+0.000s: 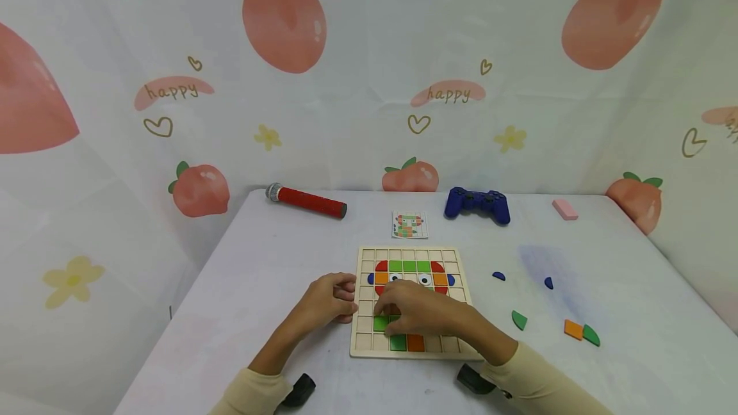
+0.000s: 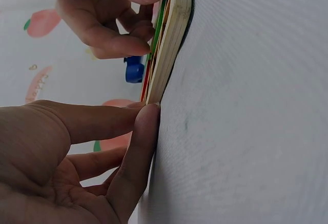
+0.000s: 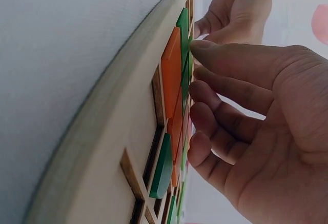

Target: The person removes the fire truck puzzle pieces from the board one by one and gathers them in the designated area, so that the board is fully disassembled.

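Note:
A wooden grid board lies on the table, with red, green, orange and blue pieces set in its cells. My left hand holds the board's left edge, its thumb and index finger pinching the edge in the left wrist view. Over the board's lower left part, my right hand reaches down to a green square tile. Its thumb and index finger stand apart around that tile, fingertips at the board's surface. In the right wrist view an orange tile shows beside the right thumb. The hand covers some middle cells.
Behind the board lies a pattern card. A red microphone, a blue game controller and a pink block lie farther back. To the right are blue half-circles, green quarter-circles and an orange square.

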Demonstrator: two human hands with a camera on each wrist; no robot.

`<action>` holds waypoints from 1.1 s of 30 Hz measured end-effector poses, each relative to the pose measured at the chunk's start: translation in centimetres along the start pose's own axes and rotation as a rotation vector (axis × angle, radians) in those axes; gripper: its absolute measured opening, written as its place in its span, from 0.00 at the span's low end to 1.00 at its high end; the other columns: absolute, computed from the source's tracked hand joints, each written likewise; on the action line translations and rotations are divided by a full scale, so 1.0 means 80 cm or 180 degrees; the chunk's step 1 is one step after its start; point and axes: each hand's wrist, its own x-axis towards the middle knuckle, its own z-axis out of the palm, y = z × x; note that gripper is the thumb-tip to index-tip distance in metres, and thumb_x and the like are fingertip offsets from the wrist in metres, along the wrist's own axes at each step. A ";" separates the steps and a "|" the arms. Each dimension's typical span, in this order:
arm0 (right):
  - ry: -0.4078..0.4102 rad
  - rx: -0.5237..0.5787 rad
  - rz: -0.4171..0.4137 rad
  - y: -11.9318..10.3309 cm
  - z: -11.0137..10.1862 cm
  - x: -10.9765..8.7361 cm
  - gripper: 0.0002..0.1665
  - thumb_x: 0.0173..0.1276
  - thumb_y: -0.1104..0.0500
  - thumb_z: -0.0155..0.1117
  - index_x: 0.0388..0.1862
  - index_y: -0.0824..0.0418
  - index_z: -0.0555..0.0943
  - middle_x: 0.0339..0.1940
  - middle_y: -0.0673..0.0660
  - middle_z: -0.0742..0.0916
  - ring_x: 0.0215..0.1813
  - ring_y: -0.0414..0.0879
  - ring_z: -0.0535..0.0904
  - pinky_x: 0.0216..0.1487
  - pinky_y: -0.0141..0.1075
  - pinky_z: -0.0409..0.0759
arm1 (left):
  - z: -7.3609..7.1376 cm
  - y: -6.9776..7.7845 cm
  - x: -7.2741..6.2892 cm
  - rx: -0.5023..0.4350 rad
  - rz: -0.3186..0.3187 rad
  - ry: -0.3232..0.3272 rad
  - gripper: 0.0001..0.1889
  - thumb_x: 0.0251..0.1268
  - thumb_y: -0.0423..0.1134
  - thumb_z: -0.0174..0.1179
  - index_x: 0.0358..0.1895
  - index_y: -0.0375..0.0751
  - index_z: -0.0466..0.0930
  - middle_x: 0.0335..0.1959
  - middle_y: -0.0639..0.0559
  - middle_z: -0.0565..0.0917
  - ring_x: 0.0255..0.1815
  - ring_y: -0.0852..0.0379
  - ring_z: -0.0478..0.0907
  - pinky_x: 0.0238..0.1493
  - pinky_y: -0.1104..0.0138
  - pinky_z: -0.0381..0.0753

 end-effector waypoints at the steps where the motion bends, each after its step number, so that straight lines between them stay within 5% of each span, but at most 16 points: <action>1: 0.0001 0.0009 -0.0011 0.000 0.000 0.000 0.13 0.68 0.55 0.79 0.50 0.52 0.90 0.45 0.39 0.84 0.47 0.35 0.77 0.59 0.33 0.82 | 0.000 0.000 0.000 0.0001 0.0004 -0.0001 0.31 0.64 0.26 0.72 0.70 0.29 0.75 0.51 0.43 0.81 0.46 0.52 0.81 0.40 0.62 0.93; 16: 0.0071 0.0111 0.0003 0.008 -0.004 -0.012 0.13 0.71 0.54 0.76 0.53 0.49 0.89 0.47 0.38 0.85 0.52 0.36 0.77 0.62 0.36 0.82 | 0.000 0.003 -0.002 -0.0012 0.0059 -0.0012 0.31 0.63 0.25 0.71 0.70 0.28 0.75 0.52 0.43 0.81 0.47 0.52 0.81 0.40 0.61 0.93; 22: 0.0179 0.0050 0.0059 0.019 -0.012 -0.032 0.12 0.72 0.52 0.74 0.53 0.47 0.89 0.48 0.38 0.86 0.53 0.36 0.78 0.63 0.40 0.83 | 0.001 0.002 -0.002 0.0008 0.0066 0.0004 0.31 0.63 0.25 0.71 0.70 0.28 0.75 0.51 0.43 0.81 0.46 0.52 0.81 0.39 0.61 0.93; 33: 0.0437 0.0053 0.0197 0.053 -0.031 -0.083 0.11 0.71 0.55 0.73 0.51 0.49 0.89 0.45 0.41 0.86 0.47 0.39 0.78 0.50 0.35 0.83 | 0.001 0.002 -0.002 0.0001 0.0057 0.0012 0.30 0.63 0.26 0.71 0.70 0.28 0.75 0.52 0.43 0.81 0.46 0.52 0.81 0.39 0.63 0.93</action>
